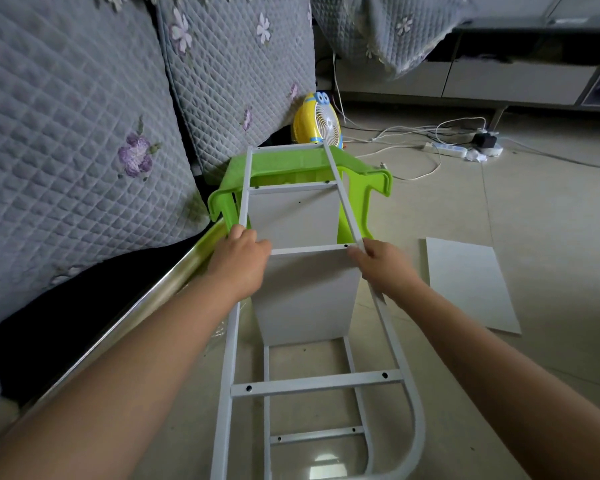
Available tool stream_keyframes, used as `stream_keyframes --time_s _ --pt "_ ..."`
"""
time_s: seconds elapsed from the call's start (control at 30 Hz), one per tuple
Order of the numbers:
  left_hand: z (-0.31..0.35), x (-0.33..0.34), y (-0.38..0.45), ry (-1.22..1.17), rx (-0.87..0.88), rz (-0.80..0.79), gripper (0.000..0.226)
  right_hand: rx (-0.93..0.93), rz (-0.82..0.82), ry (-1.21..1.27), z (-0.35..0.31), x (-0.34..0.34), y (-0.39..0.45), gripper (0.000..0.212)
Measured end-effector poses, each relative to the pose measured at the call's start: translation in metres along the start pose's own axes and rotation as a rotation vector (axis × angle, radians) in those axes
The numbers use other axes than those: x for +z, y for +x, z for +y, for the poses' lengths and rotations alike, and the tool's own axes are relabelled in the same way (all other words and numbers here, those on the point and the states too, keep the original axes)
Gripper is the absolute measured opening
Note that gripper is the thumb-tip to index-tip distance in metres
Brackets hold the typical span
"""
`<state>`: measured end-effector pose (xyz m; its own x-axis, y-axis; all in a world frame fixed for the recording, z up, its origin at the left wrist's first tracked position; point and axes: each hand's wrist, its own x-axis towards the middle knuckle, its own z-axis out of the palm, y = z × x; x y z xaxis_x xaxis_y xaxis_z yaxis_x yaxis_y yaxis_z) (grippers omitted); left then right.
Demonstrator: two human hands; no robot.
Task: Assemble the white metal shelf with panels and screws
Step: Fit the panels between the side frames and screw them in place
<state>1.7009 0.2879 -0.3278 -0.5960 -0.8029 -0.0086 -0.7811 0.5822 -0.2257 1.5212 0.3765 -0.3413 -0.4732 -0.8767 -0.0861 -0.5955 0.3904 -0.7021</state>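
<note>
While we steady it: the white metal shelf frame (317, 382) lies on the floor (534, 216), long axis 6 to 12 o'clock, far end on a green plastic stool (361, 168).
Left hand (239, 258): we curl it round the left rail, at 9 o'clock of the fitted panel (305, 296).
Right hand (383, 263): we pinch the right rail, at 3 o'clock.
Loose panel (468, 282): flat on the floor at 3 o'clock, nearer our right hand.
Next, we judge: that hand reaches for it.
</note>
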Motion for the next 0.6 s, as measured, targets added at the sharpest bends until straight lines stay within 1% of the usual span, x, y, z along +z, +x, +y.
stream_keyframes --time_s 0.07,0.13,0.17,0.23,0.37,0.47,0.6 --pt "-0.001 0.000 -0.004 -0.150 -0.097 0.059 0.026 -0.010 -0.003 -0.102 -0.005 0.001 -0.004 0.015" --pt "-0.003 -0.001 -0.010 -0.357 -0.257 0.100 0.026 -0.011 0.031 -0.102 -0.006 0.003 -0.003 0.006" --pt "-0.003 -0.001 -0.012 -0.453 -0.316 0.098 0.027 -0.003 0.049 -0.102 -0.007 0.003 -0.003 0.005" --pt "-0.004 0.000 -0.012 -0.555 -0.352 0.074 0.028 0.010 0.059 -0.103 -0.006 0.004 -0.003 0.007" --pt "-0.005 0.001 -0.010 -0.604 -0.376 0.080 0.023 0.036 0.033 -0.112 -0.006 0.004 -0.003 0.007" --pt "-0.006 -0.001 -0.007 -0.584 -0.367 0.063 0.023 0.031 0.036 -0.145 -0.008 0.002 -0.002 0.011" --pt "-0.007 0.000 -0.003 -0.471 -0.306 0.001 0.026 0.030 0.030 -0.166 -0.007 0.001 -0.001 0.030"
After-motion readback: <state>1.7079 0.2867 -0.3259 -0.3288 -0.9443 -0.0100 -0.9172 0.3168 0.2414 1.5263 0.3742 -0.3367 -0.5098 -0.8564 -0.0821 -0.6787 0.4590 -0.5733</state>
